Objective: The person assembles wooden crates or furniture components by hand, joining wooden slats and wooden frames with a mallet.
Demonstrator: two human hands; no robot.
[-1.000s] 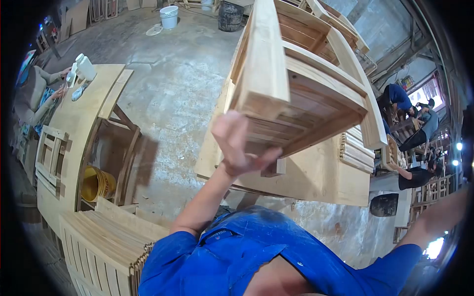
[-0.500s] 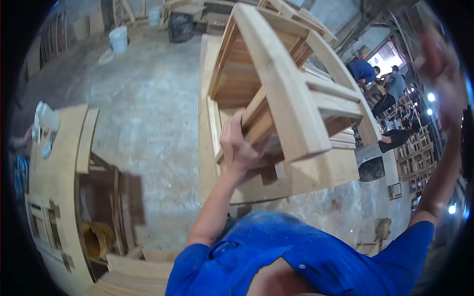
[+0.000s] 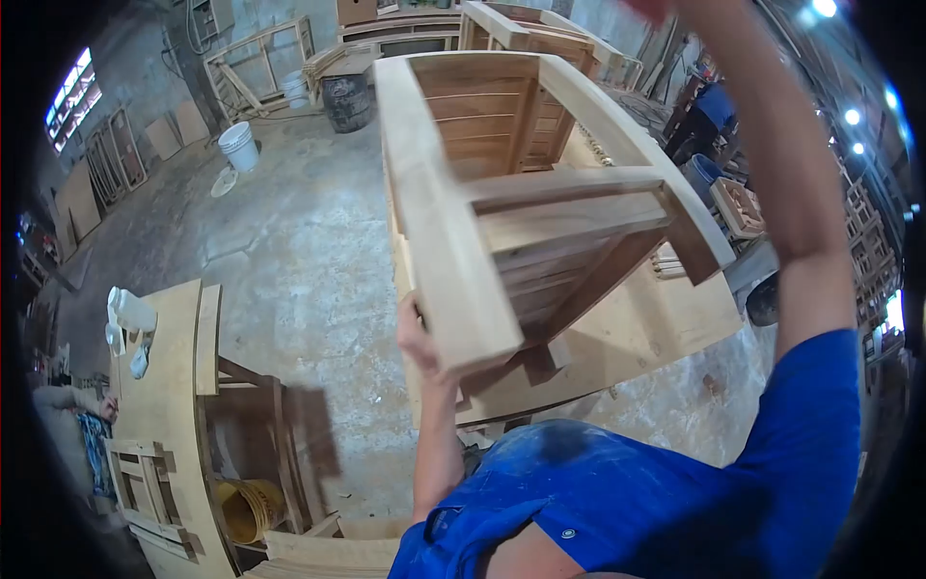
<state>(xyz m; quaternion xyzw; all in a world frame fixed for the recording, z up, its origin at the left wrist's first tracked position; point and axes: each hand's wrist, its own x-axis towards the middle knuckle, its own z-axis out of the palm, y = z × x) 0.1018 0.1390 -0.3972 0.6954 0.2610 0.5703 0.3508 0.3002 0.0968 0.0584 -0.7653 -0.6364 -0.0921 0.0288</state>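
Note:
A pale wooden furniture frame (image 3: 449, 241), with thick posts, cross rails and slatted panels, stands tilted on a plywood-topped table (image 3: 637, 338). Around the near end of its left post wraps my left hand (image 3: 420, 340), with some fingers hidden behind the wood. My right arm is raised high on the right. Only a blurred bit of my right hand (image 3: 654, 8) shows at the top edge, beyond the frame's far side, and its fingers cannot be made out.
At left, a second plywood bench (image 3: 169, 357) bears a white jug (image 3: 133, 311) and a small slatted frame (image 3: 149, 487). Below it sits a yellow bucket (image 3: 249, 511). A white bucket (image 3: 239, 147) and dark barrel (image 3: 347, 103) stand farther off. Another person's hand (image 3: 109, 409) is beside the bench.
The furniture frame has turned, its near post now facing me. My left hand has shifted from an inner rail to that post's end. My right arm has swung from far right toward the top.

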